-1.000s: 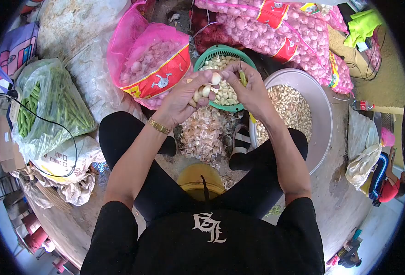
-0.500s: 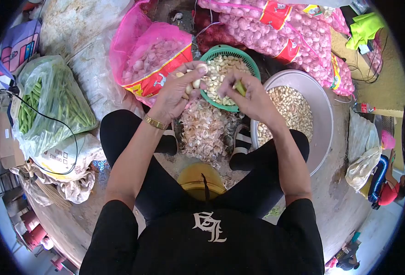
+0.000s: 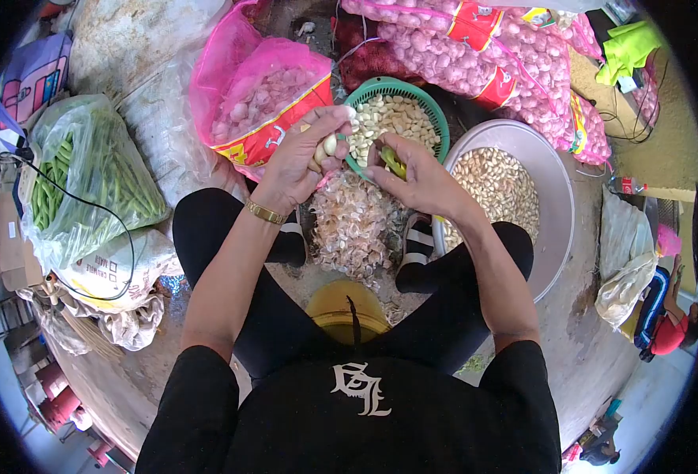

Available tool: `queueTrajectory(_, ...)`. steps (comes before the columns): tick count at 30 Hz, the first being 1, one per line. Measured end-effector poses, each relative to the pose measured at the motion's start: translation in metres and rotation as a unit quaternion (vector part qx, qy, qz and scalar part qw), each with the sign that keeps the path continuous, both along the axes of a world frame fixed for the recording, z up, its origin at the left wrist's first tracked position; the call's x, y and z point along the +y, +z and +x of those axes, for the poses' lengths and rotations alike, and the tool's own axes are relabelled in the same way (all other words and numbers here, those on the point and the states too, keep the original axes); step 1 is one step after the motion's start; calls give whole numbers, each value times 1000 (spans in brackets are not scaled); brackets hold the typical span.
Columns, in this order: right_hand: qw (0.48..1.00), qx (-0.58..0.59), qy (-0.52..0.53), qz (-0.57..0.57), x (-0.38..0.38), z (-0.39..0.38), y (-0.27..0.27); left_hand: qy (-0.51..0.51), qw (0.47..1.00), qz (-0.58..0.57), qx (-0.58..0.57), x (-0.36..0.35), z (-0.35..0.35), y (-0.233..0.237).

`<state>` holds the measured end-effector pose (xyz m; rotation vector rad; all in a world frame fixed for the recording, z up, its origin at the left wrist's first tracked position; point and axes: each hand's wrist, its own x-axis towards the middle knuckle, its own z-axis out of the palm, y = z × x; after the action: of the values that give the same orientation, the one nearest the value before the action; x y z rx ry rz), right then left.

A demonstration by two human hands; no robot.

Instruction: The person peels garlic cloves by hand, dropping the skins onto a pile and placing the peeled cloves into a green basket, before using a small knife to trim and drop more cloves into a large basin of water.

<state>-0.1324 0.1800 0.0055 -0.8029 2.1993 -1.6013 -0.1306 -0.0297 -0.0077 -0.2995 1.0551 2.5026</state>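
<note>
My left hand (image 3: pixel 301 154), with a gold watch at the wrist, is closed around several garlic cloves (image 3: pixel 331 145), some partly peeled. Facing it, my right hand (image 3: pixel 424 182) is curled around a small tool with a yellow-green handle (image 3: pixel 393 162); its working end cannot be made out. Just beyond both hands stands a green basket (image 3: pixel 442 126) of peeled garlic cloves (image 3: pixel 392 118). Below them, a heap of garlic skins (image 3: pixel 349 225) lies on the ground between my feet.
A wide pale basin (image 3: pixel 558 213) holding garlic cloves is on the right. An open pink mesh bag (image 3: pixel 226 59) of garlic is behind my left hand, with full garlic sacks (image 3: pixel 475 67) at the back. A bag of green beans (image 3: pixel 96 174) sits left. A yellow bucket (image 3: pixel 349 308) is between my legs.
My right hand has moved back from over the basket, lower and closer to me, and its fingers have turned with the yellow-green handle. My left hand stays nearly in place with the cloves.
</note>
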Motion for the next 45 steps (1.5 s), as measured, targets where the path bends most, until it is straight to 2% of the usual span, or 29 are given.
queueTrajectory(4, 997, -45, 13, 68, 1, -5, 2, 7, 1000, -26, 8, 3, -1, -1)
queueTrajectory(6, 992, -68, -102, -16, -1, -11, -4, 8, 999, -45, 13, 6, -1, 0)
queueTrajectory(7, 992, -68, -102, -15, -2, -10, 2, -18, 999, -44, 10, 6, 0, 1)
queueTrajectory(9, 989, 50, -136, -2, -4, -7, 18, -45, 998, -44, 7, 8, 2, 3)
queueTrajectory(10, 989, 50, -137, -2, -3, -11, 15, -72, 996, -52, 0, 9, 2, 5)
queueTrajectory(12, 978, 193, -83, -21, -3, -21, 6, -100, 993, -60, -6, 13, 4, 8)
queueTrajectory(13, 977, 193, -83, -22, -3, -20, 7, -91, 995, -31, -5, 14, 5, 10)
queueTrajectory(15, 985, 103, -127, -48, -5, -17, 10, -84, 996, -3, -4, 18, 7, 14)
queueTrajectory(16, 985, 104, -128, -48, -7, -17, 9, -67, 997, -27, 15, 20, 8, 16)
queueTrajectory(18, 978, -1, -173, -113, -11, -16, 5, -49, 997, -51, 34, 26, 8, 16)
queueTrajectory(20, 979, 11, -173, -103, -11, -18, -3, -6, 998, -52, 24, 31, 9, 10)
queueTrajectory(23, 980, 17, -176, -93, -12, -17, 1, -8, 999, -7, 31, 30, 8, 1)
queueTrajectory(31, 987, -13, -147, -63, -1, -19, -3, -22, 1000, -7, 13, 30, 6, 6)
queueTrajectory(33, 982, 67, -171, -31, 1, -22, -6, -14, 1000, -27, 5, 30, 5, 10)
queueTrajectory(34, 982, 67, -171, -31, 3, -23, -6, -20, 999, -33, 2, 30, 4, 12)
queueTrajectory(36, 972, -129, -151, -123, 6, -24, -6, -27, 999, -38, -1, 29, 3, 12)
queueTrajectory(37, 972, -128, -151, -123, 10, -25, -4, -42, 999, -31, -6, 27, 3, 10)
queueTrajectory(39, 991, -105, -73, -30, 15, -26, 1, -56, 998, -24, -11, 26, 3, 10)
queueTrajectory(43, 979, -173, -97, -38, 14, -25, 7, -75, 997, -20, -12, 25, 3, 10)
queueTrajectory(44, 995, -18, -100, -13, 13, -27, -4, -85, 996, -15, -8, 24, 2, 9)
queueTrajectory(45, 985, 138, -101, 12, 10, -28, -5, -85, 996, -16, -7, 23, 0, 8)
